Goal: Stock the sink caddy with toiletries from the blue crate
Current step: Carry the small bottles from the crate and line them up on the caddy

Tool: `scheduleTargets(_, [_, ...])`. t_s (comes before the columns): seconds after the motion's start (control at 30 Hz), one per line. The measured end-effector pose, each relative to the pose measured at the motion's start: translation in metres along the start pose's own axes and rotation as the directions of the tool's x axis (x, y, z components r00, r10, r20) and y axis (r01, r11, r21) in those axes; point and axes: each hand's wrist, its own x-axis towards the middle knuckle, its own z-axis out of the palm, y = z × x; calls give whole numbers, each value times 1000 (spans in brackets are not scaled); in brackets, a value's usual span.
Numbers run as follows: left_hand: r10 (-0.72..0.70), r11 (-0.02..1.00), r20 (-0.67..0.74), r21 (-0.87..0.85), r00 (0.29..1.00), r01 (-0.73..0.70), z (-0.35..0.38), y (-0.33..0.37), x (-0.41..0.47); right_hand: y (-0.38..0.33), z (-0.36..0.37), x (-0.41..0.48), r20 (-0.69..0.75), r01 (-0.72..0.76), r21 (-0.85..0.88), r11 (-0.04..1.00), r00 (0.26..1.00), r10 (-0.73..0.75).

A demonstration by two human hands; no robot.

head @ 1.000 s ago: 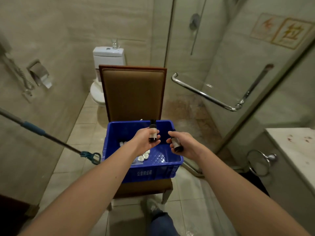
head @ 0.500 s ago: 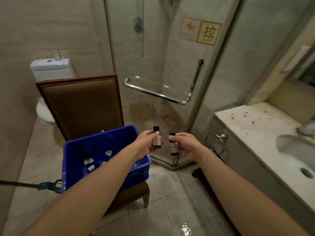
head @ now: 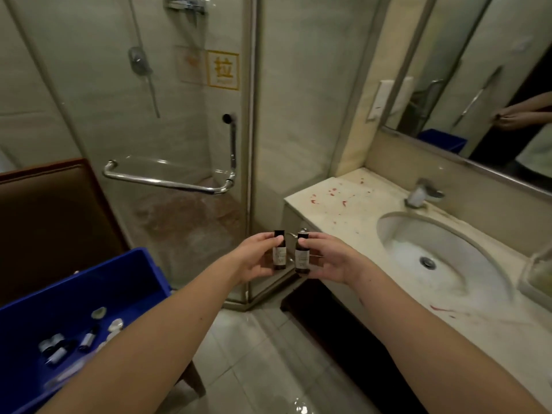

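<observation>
Bottles stand upright, side by side and just apart: the left grip (head: 257, 258) pinches one small dark bottle (head: 280, 255), the right grip (head: 325, 258) the other bottle (head: 302, 259). What looks like the caddy (head: 537, 276) sits far right on the surface (head: 337, 204), beyond the sink (head: 442, 234), so the right grip is nearer. The crate (head: 89, 282) lies low on the left.

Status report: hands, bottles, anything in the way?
Left hand holds left bottle upright. Right hand holds right bottle upright. Both over floor, short of counter. Nothing in between.
</observation>
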Motion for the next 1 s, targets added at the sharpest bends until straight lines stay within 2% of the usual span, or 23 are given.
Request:
scheduleTargets(0.43, [-50,993,281,118,958,17,197,7,63,-19,-210,-57,-133,107,175,979,988,-84])
scheduleTargets(0.7, [-115,979,488,205,865,14,284,20,80,-26,-277,-92,-289,178,244,953,952,-104])
scheduleTargets(1.0, [-198,947,631,321,750,-20,362,36,118,-37,-324,-111,-512,259,299,919,856,-75])
